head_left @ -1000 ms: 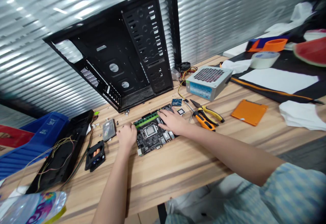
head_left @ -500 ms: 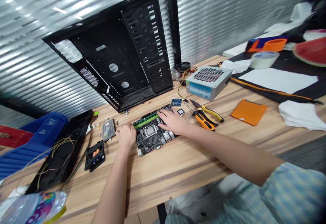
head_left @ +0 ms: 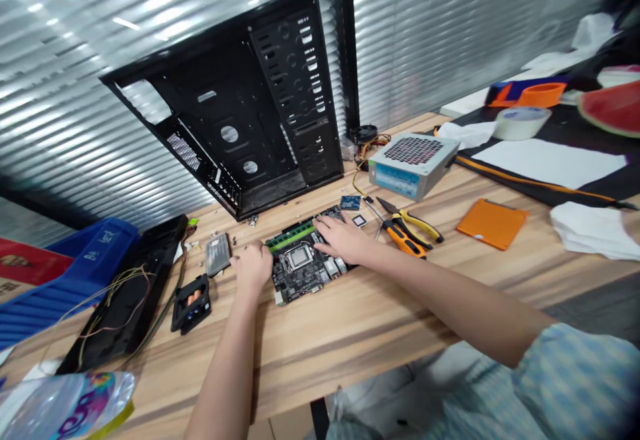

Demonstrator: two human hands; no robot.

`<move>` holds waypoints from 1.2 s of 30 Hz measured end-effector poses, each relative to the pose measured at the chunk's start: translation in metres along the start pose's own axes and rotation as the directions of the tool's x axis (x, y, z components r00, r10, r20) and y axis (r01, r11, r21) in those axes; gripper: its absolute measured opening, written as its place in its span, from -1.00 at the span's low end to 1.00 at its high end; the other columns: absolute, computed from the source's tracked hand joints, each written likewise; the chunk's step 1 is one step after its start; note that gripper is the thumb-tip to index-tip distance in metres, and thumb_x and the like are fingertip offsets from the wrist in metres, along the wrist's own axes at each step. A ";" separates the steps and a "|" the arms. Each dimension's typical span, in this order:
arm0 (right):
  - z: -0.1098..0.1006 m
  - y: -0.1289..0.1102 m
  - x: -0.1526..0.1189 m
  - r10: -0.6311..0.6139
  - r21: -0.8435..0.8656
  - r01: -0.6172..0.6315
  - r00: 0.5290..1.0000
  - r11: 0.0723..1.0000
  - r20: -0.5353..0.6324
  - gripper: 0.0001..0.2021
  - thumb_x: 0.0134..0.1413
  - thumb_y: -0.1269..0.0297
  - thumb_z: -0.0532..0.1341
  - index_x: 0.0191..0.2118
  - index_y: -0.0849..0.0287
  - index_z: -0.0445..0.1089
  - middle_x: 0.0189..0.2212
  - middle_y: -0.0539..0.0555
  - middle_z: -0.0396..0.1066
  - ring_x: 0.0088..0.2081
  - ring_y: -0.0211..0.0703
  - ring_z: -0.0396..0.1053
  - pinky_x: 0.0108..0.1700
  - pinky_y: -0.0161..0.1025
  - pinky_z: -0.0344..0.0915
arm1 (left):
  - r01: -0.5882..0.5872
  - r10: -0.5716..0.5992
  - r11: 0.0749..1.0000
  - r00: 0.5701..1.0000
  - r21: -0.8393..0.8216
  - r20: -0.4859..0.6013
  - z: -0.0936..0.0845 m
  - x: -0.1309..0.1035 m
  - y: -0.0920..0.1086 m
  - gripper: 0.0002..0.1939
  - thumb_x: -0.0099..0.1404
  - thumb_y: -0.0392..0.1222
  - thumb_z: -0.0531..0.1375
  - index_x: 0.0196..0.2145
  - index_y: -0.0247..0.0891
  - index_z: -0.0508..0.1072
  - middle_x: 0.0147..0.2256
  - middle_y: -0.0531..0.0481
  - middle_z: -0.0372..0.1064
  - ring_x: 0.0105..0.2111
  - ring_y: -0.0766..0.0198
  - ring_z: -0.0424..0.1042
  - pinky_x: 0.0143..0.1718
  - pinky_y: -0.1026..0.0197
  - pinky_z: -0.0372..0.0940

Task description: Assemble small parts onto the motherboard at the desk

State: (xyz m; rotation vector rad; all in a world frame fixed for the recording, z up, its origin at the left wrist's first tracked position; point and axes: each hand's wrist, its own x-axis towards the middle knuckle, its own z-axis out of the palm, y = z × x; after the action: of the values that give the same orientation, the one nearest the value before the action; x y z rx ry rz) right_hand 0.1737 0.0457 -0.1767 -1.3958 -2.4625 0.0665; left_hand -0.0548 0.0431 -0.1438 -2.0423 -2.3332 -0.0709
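A dark motherboard point(head_left: 305, 270) lies flat on the wooden table, with a square processor point(head_left: 300, 257) in its socket and a green memory stick point(head_left: 295, 235) along its far side. At the board's left end is my left hand point(head_left: 253, 267), its fingers curled against the edge near the end of the memory stick. My right hand point(head_left: 345, 239) rests over the board's right part, fingers spread, the tips close to the stick's right end. Whether the left fingers pinch the stick or the board is hidden.
Behind the board stands an open black computer case point(head_left: 225, 113). To the right are a power supply point(head_left: 415, 160), pliers point(head_left: 417, 223), a screwdriver point(head_left: 403, 239) and an orange plate point(head_left: 493, 223). On the left lie a black bracket point(head_left: 191, 305), a blue bin point(head_left: 95, 260) and a bottle point(head_left: 75, 407).
The whole view has shifted slightly, so things sit a little further right. Both hands keep nearly the same places on the motherboard.
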 end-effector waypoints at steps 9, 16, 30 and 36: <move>-0.017 -0.005 0.017 0.161 -0.016 -0.162 0.986 0.987 -0.047 -0.70 0.31 0.25 -0.05 -0.11 0.21 0.40 -0.08 0.24 0.42 -0.07 0.08 0.38 0.08 0.18 0.01 | 0.011 -0.011 1.000 1.000 -0.004 0.003 0.001 -0.001 0.001 -0.61 0.33 -0.22 -0.15 -0.25 -0.30 0.47 -0.23 -0.30 0.48 -0.14 -0.05 0.42 -0.08 -0.07 0.12; -0.007 -0.005 0.036 0.313 -0.001 -0.314 0.946 0.950 -0.081 -0.66 0.28 0.29 -0.07 -0.21 0.29 0.44 -0.20 0.31 0.50 -0.13 0.07 0.41 -0.03 0.01 0.02 | 0.013 -0.013 1.000 1.000 -0.004 -0.003 0.001 -0.001 0.000 -0.62 0.33 -0.21 -0.14 -0.26 -0.29 0.47 -0.23 -0.29 0.50 -0.14 -0.04 0.44 -0.08 -0.05 0.13; 0.002 -0.006 0.037 0.310 0.027 -0.309 0.950 0.951 -0.030 -0.67 0.29 0.32 -0.09 -0.14 0.29 0.39 -0.16 0.31 0.49 -0.10 0.07 0.40 -0.04 -0.03 -0.01 | 0.021 -0.021 1.000 1.000 -0.020 0.019 0.003 0.000 -0.001 -0.62 0.32 -0.20 -0.16 -0.25 -0.29 0.44 -0.20 -0.29 0.49 -0.11 -0.06 0.43 -0.04 -0.11 0.12; -0.001 -0.007 0.037 0.298 0.053 -0.298 0.955 0.953 0.005 -0.67 0.29 0.39 -0.11 -0.14 0.32 0.38 -0.13 0.34 0.47 -0.08 0.08 0.38 -0.06 -0.04 -0.02 | 0.020 -0.020 1.000 0.999 0.000 0.030 0.003 0.001 -0.001 -0.62 0.32 -0.20 -0.17 -0.26 -0.28 0.43 -0.21 -0.29 0.49 -0.11 -0.08 0.43 -0.06 -0.12 0.14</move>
State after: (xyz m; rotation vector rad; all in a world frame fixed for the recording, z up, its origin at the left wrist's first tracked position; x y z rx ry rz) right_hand 0.1503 0.0731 -0.1656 -1.7305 -2.2098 0.1943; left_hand -0.0554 0.0444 -0.1464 -2.0341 -2.3719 -0.0410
